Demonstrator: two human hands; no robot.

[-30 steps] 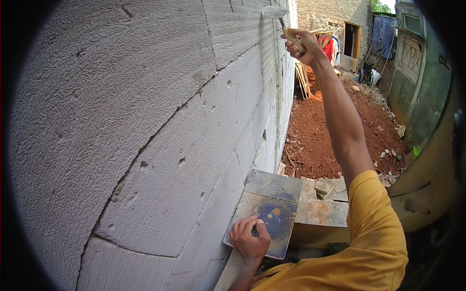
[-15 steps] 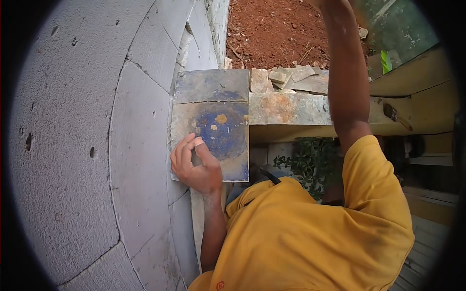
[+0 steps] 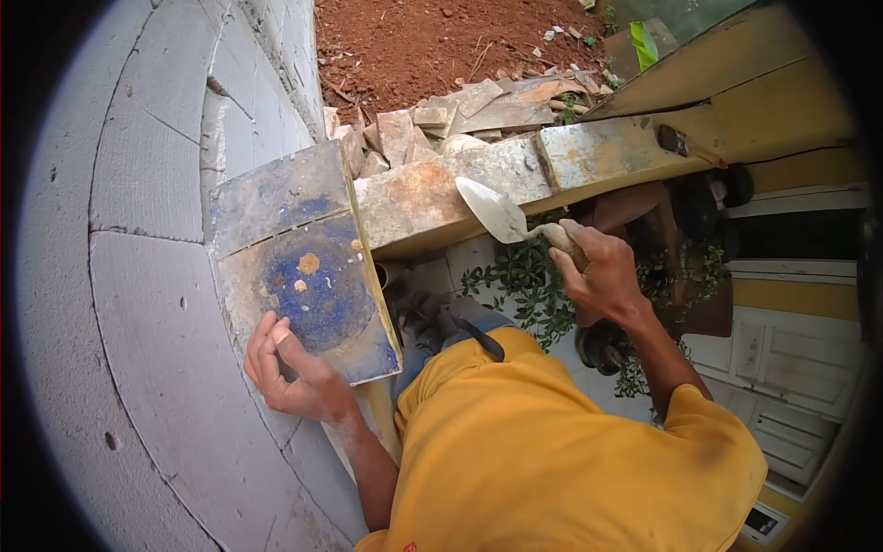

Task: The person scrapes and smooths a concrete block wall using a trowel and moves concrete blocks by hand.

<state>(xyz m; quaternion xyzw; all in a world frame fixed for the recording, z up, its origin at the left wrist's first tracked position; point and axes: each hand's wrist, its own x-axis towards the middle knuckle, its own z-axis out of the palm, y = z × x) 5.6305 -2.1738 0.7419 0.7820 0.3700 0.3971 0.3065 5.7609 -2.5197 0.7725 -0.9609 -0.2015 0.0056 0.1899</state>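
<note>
My right hand (image 3: 598, 271) is wrapped round the handle of a pointed trowel (image 3: 495, 210). Its pale metal blade points to the upper left, above the inner edge of the stained ledge (image 3: 418, 198). On the left, my left hand (image 3: 299, 377) rests by the corner of a blue, dust-smeared tiled slab (image 3: 317, 267), beside the grey block wall. Its fingers are loosely curled, the thumb a little apart, and nothing shows between them. Small tan lumps of dried material (image 3: 308, 264) sit on the slab.
A grey block wall (image 3: 152, 322) rises close along the left. Broken tile pieces (image 3: 478, 109) lie behind the ledge, with red soil (image 3: 405, 46) beyond. A brush (image 3: 688, 145) lies on the ledge's right end. Below are a leafy plant (image 3: 515, 285) and a white door (image 3: 763, 359).
My right arm has come down from the top edge, bringing the trowel into view above the ledge. The view has turned and shifted; my left hand stays by the slab's corner.
</note>
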